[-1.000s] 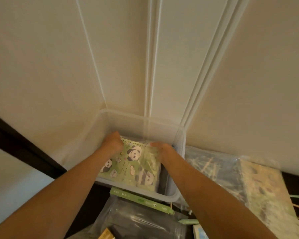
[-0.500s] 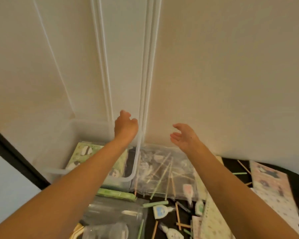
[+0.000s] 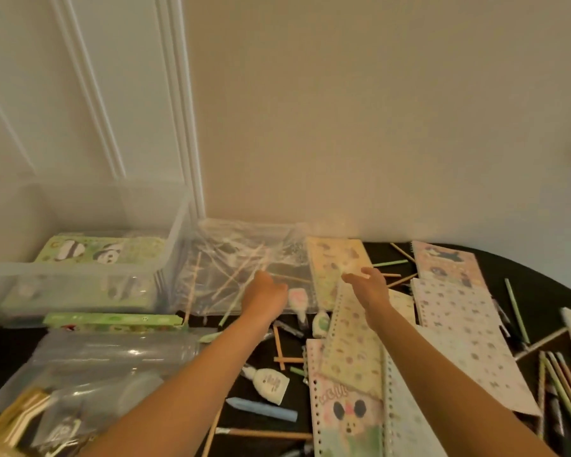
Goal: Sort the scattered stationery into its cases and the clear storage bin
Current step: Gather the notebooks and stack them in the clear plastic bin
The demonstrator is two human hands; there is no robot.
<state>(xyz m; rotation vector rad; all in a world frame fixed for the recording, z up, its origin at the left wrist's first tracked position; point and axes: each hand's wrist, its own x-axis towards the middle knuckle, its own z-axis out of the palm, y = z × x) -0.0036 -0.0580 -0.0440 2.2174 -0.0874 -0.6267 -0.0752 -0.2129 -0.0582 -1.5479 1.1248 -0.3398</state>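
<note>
The clear storage bin (image 3: 80, 268) stands at the back left against the wall, and a green panda notebook (image 3: 103, 252) lies inside it. My left hand (image 3: 267, 291) hovers with curled fingers over a clear plastic bag (image 3: 231, 258) that holds several pencils; I see nothing in its grip. My right hand (image 3: 366, 285) is open with fingers spread above a yellow notebook (image 3: 335, 258). Spiral notebooks (image 3: 455, 311), loose pencils (image 3: 561, 384), a white glue bottle (image 3: 271, 384) and a blue stick (image 3: 264, 409) are scattered across the black table.
A green panda-print box (image 3: 112, 319) lies in front of the bin. Nearer me sit a clear cylindrical case (image 3: 112, 351) and clear bags (image 3: 47, 417). The wall runs close behind the table. The table's rounded edge (image 3: 541, 275) curves away at the right.
Both hands left the panda notebook in the bin and drew out to the right. My view swung right and down, and the hands now hover over the bag and the yellow notebook.
</note>
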